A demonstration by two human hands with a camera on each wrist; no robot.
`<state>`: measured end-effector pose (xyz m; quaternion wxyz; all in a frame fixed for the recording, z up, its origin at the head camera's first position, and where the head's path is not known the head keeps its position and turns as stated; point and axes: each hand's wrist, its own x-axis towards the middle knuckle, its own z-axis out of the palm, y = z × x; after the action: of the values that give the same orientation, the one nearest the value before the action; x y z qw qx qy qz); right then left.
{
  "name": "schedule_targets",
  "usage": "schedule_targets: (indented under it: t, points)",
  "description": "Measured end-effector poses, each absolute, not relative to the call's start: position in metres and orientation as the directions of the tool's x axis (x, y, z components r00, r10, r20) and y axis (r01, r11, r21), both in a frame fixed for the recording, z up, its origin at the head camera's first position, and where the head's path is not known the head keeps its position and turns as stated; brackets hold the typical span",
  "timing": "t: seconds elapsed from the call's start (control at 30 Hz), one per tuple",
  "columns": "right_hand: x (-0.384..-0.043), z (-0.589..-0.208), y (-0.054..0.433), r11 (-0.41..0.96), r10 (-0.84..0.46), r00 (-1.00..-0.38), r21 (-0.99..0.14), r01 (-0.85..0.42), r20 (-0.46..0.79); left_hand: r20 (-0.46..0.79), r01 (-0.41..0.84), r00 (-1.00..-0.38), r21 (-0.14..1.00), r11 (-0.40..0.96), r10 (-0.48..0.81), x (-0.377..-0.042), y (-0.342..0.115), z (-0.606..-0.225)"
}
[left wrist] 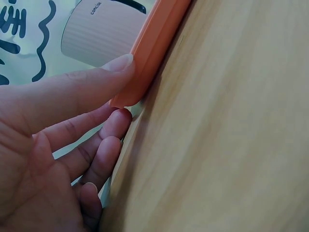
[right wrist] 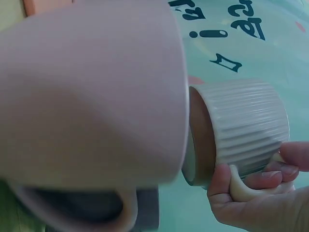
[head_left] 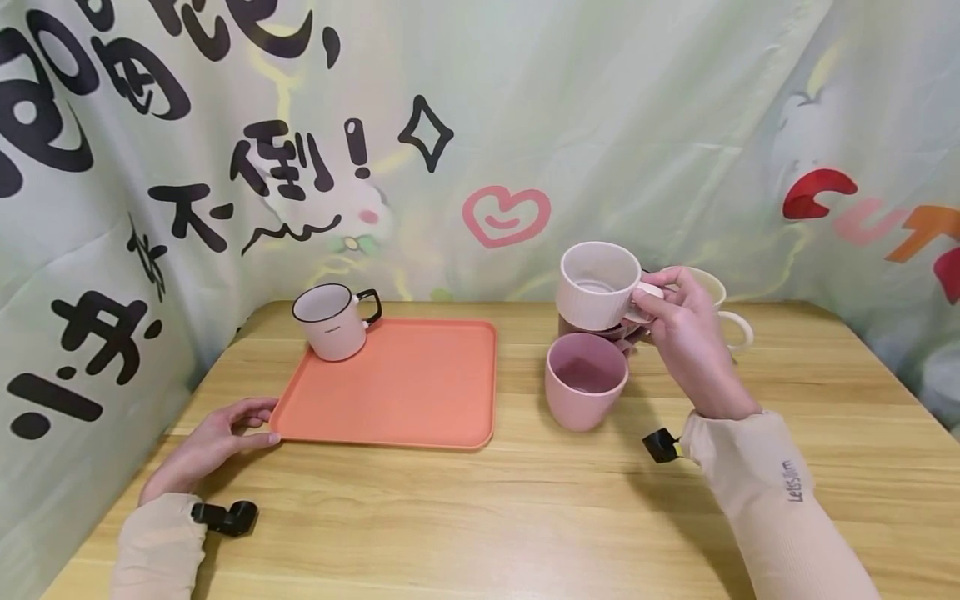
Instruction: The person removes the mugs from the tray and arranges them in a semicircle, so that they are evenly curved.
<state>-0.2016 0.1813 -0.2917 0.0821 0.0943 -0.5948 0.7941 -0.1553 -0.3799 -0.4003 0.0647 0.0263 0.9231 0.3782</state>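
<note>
My right hand (head_left: 686,325) pinches the handle of a white ribbed mug (head_left: 592,287), which is held upright above the other mugs. In the right wrist view, thumb and fingers close around that handle, and the mug's unglazed brown base (right wrist: 202,135) shows. A pink mug (head_left: 587,387) stands on the table just in front of it. At the left, my left hand (head_left: 225,433) holds the near left corner of an orange tray (head_left: 420,387), thumb against its front wall and fingers by the side. A white mug with black rim and handle (head_left: 333,329) sits at the tray's back left corner.
Behind the pink mug, a dark mauve mug (head_left: 567,327) is mostly hidden under the lifted one. A cream mug (head_left: 711,285) stands behind my right hand, its handle pointing right. The wooden table (head_left: 450,517) ends at a printed curtain (head_left: 645,108).
</note>
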Motion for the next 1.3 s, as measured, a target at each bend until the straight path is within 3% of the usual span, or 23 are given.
schedule_targets:
  t: [0.5, 0.9, 1.3]
  points:
    - [-0.197, -0.309, 0.226, -0.54, 0.152, -0.938, -0.769, -0.343, 0.311, -0.113, -0.011, -0.989, 0.691, 0.723, 0.093, -0.154, -0.382, -0.402]
    - [-0.186, -0.319, 0.265, -0.597, 0.208, -0.911, -0.692, -0.407, 0.356, -0.127, -0.023, -0.988, 0.688, 0.725, 0.089, -0.154, -0.383, -0.402]
    - [-0.177, -0.322, 0.299, -0.611, 0.243, -0.914, -0.68, -0.405, 0.325, -0.12, -0.015, -0.988, 0.692, 0.722, 0.094, -0.155, -0.381, -0.403]
